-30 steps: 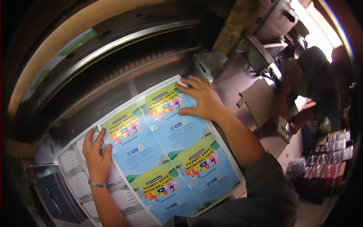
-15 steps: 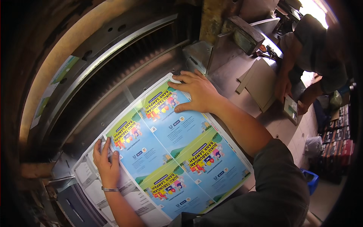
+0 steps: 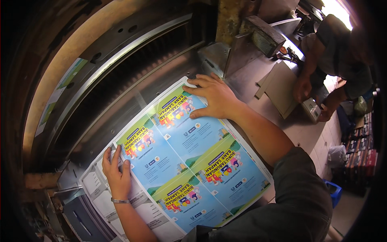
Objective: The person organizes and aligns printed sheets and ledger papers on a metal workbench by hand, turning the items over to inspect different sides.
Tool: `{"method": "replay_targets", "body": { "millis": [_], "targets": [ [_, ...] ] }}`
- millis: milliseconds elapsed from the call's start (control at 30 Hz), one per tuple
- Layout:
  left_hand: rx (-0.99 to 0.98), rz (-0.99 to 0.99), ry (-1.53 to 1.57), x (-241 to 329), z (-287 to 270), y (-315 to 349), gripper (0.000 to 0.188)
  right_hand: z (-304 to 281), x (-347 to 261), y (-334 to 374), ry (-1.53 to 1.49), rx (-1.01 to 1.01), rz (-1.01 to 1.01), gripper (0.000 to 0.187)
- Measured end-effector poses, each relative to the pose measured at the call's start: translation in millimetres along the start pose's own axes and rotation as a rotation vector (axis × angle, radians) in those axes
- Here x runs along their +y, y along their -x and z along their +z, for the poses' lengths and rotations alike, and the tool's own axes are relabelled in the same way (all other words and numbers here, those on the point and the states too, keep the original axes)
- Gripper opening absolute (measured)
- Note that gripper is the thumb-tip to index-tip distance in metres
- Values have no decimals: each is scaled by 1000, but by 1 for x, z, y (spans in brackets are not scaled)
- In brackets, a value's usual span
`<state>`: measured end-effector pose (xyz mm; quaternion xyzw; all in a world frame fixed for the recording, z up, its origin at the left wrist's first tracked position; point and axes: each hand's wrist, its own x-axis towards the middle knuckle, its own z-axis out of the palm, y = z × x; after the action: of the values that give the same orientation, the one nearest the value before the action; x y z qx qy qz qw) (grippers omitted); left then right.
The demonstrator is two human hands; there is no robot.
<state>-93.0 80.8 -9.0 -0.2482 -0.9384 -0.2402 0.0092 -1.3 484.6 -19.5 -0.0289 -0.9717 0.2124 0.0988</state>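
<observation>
A large blue, green and yellow printed sheet (image 3: 161, 161), with the same cartoon design repeated in four panels, lies on a metal machine bed at a slant. My right hand (image 3: 217, 101) rests flat on its far right corner, fingers spread. My left hand (image 3: 118, 177) lies along its left edge, fingers stretched out, partly over grey-and-white printed sheets (image 3: 141, 207) that show beside it. A metal bracelet circles my left wrist. How thick the pile under the coloured sheet is, I cannot tell.
Beyond the sheet runs a dark machine opening under a shiny metal bar (image 3: 137, 48). A metal block (image 3: 264, 36) stands at the back right, near pieces of grey board (image 3: 280, 90). At right, another person's hands hold a small pale block (image 3: 311, 109). A blue plastic container (image 3: 333, 193) sits lower right.
My hands stay on the sheets in nearly the same pose. The view has shifted slightly. The other person's hands have moved on the pale block, which is now tilted differently.
</observation>
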Motion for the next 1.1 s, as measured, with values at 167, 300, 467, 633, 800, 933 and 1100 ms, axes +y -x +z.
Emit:
{"method": "replay_targets", "body": {
  "millis": [167, 300, 467, 633, 800, 933, 1100],
  "targets": [
    [-11, 11, -35, 2, -1, 0, 52, 0, 3, -1, -3, 6, -15, 87],
    [50, -36, -17, -5, -5, 4, 52, 0, -5, -8, -13, 10, -35, 86],
    [56, 63, -16, -3, -2, -2, 51, -11, -7, -4, 39, -28, -54, 86],
    [65, 49, -19, -11, -4, 2, 51, -5, -15, -8, 23, -14, 18, 84],
    [49, 38, -23, -11, -7, 5, 51, -3, -17, -8, 39, 8, -21, 86],
    [65, 39, -20, -13, -5, 6, 52, -2, -14, -10, 61, 6, -41, 87],
    [70, 53, -33, -13, -3, 6, 51, -1, -12, -9, 68, 14, -46, 87]
  ]
}}
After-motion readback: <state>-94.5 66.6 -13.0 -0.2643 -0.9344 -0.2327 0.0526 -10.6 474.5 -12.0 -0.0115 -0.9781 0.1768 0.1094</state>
